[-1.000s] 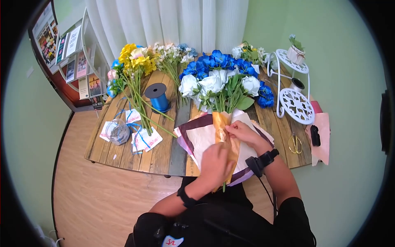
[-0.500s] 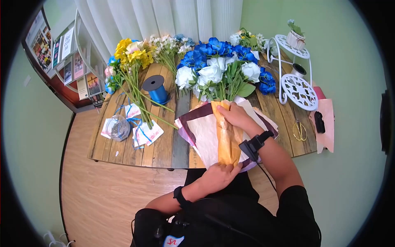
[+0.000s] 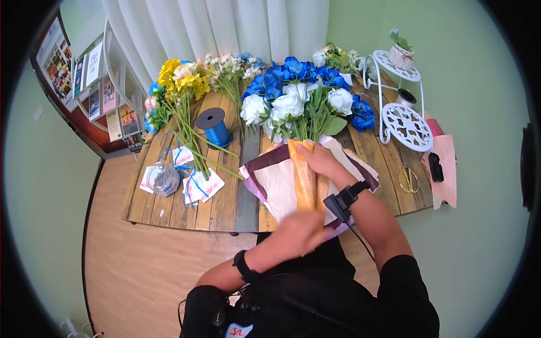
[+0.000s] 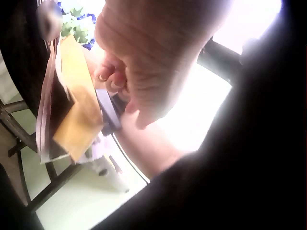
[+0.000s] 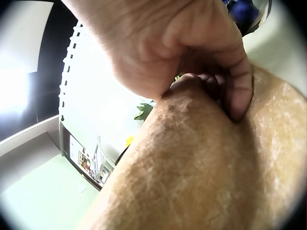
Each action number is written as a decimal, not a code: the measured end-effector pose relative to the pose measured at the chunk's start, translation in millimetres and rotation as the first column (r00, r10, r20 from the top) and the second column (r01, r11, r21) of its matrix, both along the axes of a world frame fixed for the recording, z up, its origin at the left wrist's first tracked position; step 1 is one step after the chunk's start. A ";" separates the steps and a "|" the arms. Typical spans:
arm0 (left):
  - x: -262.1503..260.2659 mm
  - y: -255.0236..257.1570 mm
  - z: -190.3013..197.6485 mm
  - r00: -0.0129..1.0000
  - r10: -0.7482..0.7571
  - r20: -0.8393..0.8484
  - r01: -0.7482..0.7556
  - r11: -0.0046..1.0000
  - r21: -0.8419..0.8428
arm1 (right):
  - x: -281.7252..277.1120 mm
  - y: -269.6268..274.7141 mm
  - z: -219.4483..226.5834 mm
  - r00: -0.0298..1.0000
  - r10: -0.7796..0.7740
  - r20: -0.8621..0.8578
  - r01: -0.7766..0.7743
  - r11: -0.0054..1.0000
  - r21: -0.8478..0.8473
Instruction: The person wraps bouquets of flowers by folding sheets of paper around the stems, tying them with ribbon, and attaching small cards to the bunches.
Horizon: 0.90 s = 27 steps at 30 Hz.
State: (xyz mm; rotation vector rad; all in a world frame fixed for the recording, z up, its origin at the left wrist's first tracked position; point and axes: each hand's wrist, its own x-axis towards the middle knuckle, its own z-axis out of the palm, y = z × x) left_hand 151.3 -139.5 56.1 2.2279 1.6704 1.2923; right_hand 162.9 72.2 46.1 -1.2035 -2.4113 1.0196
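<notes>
A bouquet of white roses and blue flowers [image 3: 298, 107] lies on the wooden table [image 3: 186, 214], its stems rolled in orange wrapping paper [image 3: 304, 180]. My right hand [image 3: 318, 158] grips the top of that wrap just below the blooms. In the right wrist view its fingers [image 5: 235, 91] curl into the orange paper [image 5: 201, 167]. My left hand [image 3: 298, 231] is blurred over the wrap's lower end at the table's front edge. In the left wrist view its fingers [image 4: 112, 81] are curled beside the orange paper [image 4: 76, 110]; whether they hold it is unclear.
Cream and maroon-edged paper sheets [image 3: 270, 180] lie under the bouquet. At the left are a blue ribbon spool [image 3: 214, 127], yellow flowers [image 3: 180, 79], gift tags [image 3: 200, 188] and a clear bag [image 3: 162, 180]. At the right are a white metal stand [image 3: 403, 121] and scissors [image 3: 407, 179].
My right hand slid up the wrap to its top and stayed there. My left hand dropped to the wrap's lower end, then shifted slightly upward and now looks blurred.
</notes>
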 end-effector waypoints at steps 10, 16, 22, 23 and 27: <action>-77.4 89.6 -28.6 0.579 0.409 0.706 0.088 0.829 -0.553 | 3.8 1.1 2.6 0.997 0.029 -0.068 -0.038 0.991 -0.129; -72.6 91.3 -24.9 0.469 0.359 0.807 0.057 0.900 -0.433 | 11.2 -9.8 1.7 0.986 0.041 -0.161 -0.073 0.978 -0.197; -60.8 82.3 -5.0 0.320 0.243 0.916 0.087 0.955 -0.283 | 16.9 -35.2 15.1 0.735 -0.247 -0.632 -0.377 0.626 -0.683; -53.8 77.9 -7.2 0.312 0.252 0.916 0.088 0.952 -0.292 | 17.1 -36.1 15.9 0.740 -0.252 -0.624 -0.372 0.619 -0.691; -18.1 44.7 -17.9 0.685 0.256 0.682 -0.191 0.967 -0.170 | 17.1 -43.1 18.2 0.739 -0.351 -0.576 -0.355 0.524 -0.774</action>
